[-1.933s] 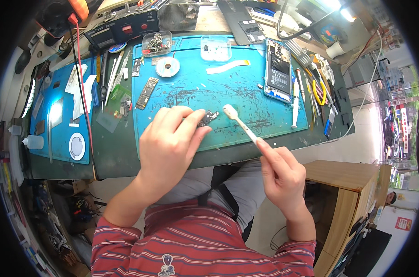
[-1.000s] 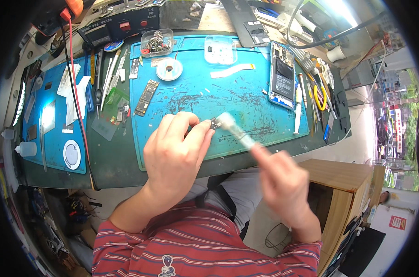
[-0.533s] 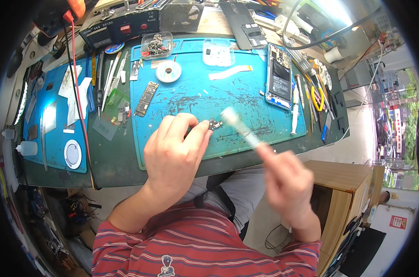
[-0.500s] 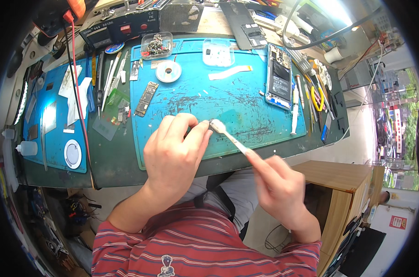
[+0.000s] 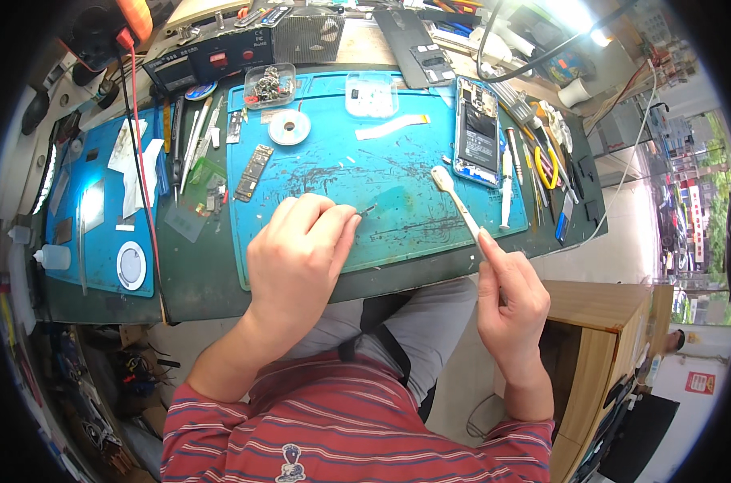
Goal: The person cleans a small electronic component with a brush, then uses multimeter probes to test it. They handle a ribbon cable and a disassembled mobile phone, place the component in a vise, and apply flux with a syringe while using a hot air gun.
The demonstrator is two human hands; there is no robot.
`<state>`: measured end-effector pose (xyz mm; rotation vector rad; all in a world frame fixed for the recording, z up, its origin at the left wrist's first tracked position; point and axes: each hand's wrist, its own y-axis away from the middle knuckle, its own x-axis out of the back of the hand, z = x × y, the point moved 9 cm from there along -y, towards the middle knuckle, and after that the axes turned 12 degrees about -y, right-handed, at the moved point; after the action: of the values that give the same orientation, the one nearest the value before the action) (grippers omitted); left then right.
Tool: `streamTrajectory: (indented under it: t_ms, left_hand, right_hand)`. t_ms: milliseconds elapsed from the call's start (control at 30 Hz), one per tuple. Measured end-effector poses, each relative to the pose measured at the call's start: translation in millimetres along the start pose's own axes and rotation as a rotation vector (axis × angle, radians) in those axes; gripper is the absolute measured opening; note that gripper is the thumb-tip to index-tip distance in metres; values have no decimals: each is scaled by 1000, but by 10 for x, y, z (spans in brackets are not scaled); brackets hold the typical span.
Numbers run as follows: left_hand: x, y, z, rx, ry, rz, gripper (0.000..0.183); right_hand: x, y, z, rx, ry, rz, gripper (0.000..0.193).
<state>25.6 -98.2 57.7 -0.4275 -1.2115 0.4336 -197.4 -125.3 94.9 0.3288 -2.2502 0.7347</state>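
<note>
My left hand is closed in a pinch above the near part of the blue work mat. Between its thumb and forefinger sits a small dark part; only its tip shows, so I cannot tell its kind. My right hand grips the handle of a white toothbrush. The brush head points away from me, to the right of the dark part and apart from it. Just beyond the brush lies an opened smartphone with its battery and boards showing.
A solder spool, a circuit board, a ribbon cable and two clear plastic boxes occupy the mat's far side. A syringe, yellow-handled pliers and several tools lie at the right. Red and black cables cross the left.
The toothbrush has come off the small dark part and moved right with my right hand. My left hand keeps its pinch, almost in place.
</note>
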Motion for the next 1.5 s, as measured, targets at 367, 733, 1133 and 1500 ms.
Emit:
streamTrajectory:
  t_ms: [367,733,1133,1500]
  left_hand:
    - [-3,-34,-90,98,25,-6,18]
    - [34,-42,-28,70,-50,24,13]
    - [-51,-160,245,123,513,-38,10]
    - [-678,186,944,393,1059,-451,39]
  right_hand:
    - [-353,-44,-121,70,-98,-124,46]
    - [-132,-84,117,66,51,10,47]
    - [1143,-207,1495,-58,319,648,24]
    - [-1839,2690,4785,-1479,-2294,1269,64]
